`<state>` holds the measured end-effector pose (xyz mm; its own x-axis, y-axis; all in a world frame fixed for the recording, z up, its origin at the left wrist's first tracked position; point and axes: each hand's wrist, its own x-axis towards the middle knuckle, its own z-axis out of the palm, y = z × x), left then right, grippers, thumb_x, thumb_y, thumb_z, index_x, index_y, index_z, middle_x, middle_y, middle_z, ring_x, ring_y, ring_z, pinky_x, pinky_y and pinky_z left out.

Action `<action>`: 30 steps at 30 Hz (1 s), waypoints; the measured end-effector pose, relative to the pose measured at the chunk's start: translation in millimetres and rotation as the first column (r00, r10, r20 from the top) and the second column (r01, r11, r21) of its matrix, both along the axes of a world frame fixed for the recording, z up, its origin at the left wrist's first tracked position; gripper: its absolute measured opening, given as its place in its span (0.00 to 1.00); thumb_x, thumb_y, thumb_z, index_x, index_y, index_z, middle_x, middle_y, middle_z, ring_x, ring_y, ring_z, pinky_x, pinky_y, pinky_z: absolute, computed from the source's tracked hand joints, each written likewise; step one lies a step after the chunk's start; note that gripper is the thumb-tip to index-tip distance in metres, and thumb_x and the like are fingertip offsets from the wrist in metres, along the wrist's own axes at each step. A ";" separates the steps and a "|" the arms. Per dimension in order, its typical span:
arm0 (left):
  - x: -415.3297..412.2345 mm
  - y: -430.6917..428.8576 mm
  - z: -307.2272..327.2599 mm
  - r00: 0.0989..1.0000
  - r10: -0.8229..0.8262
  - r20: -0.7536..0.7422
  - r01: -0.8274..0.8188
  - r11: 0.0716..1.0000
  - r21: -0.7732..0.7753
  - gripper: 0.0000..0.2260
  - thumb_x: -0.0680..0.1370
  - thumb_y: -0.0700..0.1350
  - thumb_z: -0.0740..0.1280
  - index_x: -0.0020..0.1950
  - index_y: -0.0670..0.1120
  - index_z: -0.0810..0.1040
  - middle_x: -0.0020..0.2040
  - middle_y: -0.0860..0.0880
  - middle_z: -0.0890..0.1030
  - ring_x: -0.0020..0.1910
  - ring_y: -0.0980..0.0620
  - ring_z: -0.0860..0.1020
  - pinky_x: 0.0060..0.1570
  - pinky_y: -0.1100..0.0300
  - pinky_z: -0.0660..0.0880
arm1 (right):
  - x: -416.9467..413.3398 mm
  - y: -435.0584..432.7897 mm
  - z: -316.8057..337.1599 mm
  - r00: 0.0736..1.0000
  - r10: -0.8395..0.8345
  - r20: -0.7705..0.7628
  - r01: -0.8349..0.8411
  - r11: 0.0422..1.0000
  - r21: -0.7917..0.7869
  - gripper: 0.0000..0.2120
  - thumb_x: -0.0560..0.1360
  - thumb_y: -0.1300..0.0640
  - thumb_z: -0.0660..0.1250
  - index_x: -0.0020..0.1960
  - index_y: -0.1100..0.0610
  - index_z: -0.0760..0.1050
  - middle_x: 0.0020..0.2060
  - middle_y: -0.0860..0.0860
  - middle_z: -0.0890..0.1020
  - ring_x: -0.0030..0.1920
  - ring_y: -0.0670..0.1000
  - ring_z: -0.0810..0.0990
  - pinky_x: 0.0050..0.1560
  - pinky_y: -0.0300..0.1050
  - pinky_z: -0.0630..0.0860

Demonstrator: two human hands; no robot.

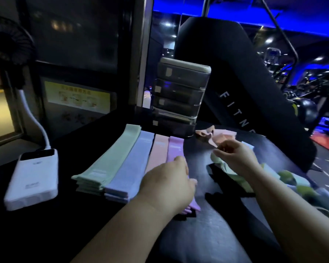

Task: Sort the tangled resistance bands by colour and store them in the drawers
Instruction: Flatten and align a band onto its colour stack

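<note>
Flat stacks of resistance bands lie side by side on the dark table: mint green [110, 158], lavender blue [133, 162], peach pink [159, 150] and lilac purple [175, 149]. My left hand [167, 181] rests palm down on the near end of the purple stack. My right hand [235, 158] hovers over the tangled pile [273, 179] of green and pale bands, fingers curled and pinching toward a pink band [217, 138] that trails away from it. A small drawer unit [179, 97] with several closed drawers stands behind the stacks.
A white power bank [32, 177] with a cable lies at the left. A black fan [10, 40] stands at the back left. A black padded bench back [245, 88] leans behind the drawers. The table drops off at the right.
</note>
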<state>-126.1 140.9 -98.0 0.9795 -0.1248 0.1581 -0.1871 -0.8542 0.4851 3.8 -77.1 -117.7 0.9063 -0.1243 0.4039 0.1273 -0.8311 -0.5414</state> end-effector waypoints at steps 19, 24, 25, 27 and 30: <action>89.1 -173.0 -43.0 0.970 -0.041 -0.238 -0.067 0.902 -0.426 0.13 0.80 0.46 0.59 0.64 0.48 0.69 0.63 0.44 0.77 0.60 0.42 0.76 0.59 0.53 0.73 | -25.4 -97.0 2.7 0.977 0.068 -0.200 -0.037 0.987 0.154 0.17 0.68 0.47 0.78 0.51 0.50 0.77 0.44 0.44 0.80 0.46 0.47 0.80 0.52 0.43 0.76; 92.3 -172.3 -47.0 0.972 -0.088 -0.219 -0.025 0.883 -0.468 0.14 0.81 0.46 0.59 0.66 0.50 0.69 0.62 0.48 0.76 0.59 0.46 0.76 0.56 0.57 0.73 | -18.5 -95.1 3.3 0.952 -0.098 -0.292 0.091 0.995 -0.037 0.18 0.69 0.46 0.75 0.55 0.50 0.75 0.48 0.46 0.79 0.50 0.48 0.77 0.49 0.42 0.72; 93.6 -172.1 -47.5 0.971 -0.089 -0.223 -0.028 0.880 -0.473 0.14 0.80 0.46 0.60 0.66 0.50 0.69 0.62 0.48 0.77 0.58 0.46 0.76 0.56 0.56 0.73 | -18.8 -94.2 2.8 0.948 -0.097 -0.304 0.086 0.995 -0.049 0.13 0.69 0.47 0.74 0.51 0.51 0.77 0.46 0.47 0.81 0.49 0.49 0.79 0.48 0.42 0.74; 96.0 -172.1 -48.8 0.969 -0.091 -0.231 -0.029 0.882 -0.470 0.14 0.80 0.48 0.61 0.66 0.51 0.69 0.62 0.47 0.77 0.59 0.45 0.77 0.58 0.55 0.74 | -19.0 -94.0 1.4 0.953 -0.079 -0.293 0.073 0.997 -0.032 0.06 0.69 0.50 0.74 0.40 0.52 0.80 0.40 0.49 0.84 0.46 0.50 0.81 0.47 0.44 0.76; 95.9 -171.4 -48.6 0.967 -0.110 -0.230 -0.020 0.868 -0.496 0.16 0.81 0.49 0.62 0.69 0.51 0.69 0.63 0.47 0.77 0.61 0.46 0.76 0.60 0.56 0.73 | -19.3 -95.0 2.0 0.966 -0.026 -0.259 0.035 0.999 0.033 0.06 0.69 0.52 0.75 0.36 0.48 0.79 0.36 0.45 0.83 0.43 0.48 0.81 0.46 0.41 0.76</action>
<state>-30.1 -30.5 -146.6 0.9898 -0.1392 -0.0315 -0.0407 -0.4867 0.8726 -15.5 -172.1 -115.7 0.9748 -0.1641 0.1511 -0.0462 -0.8112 -0.5830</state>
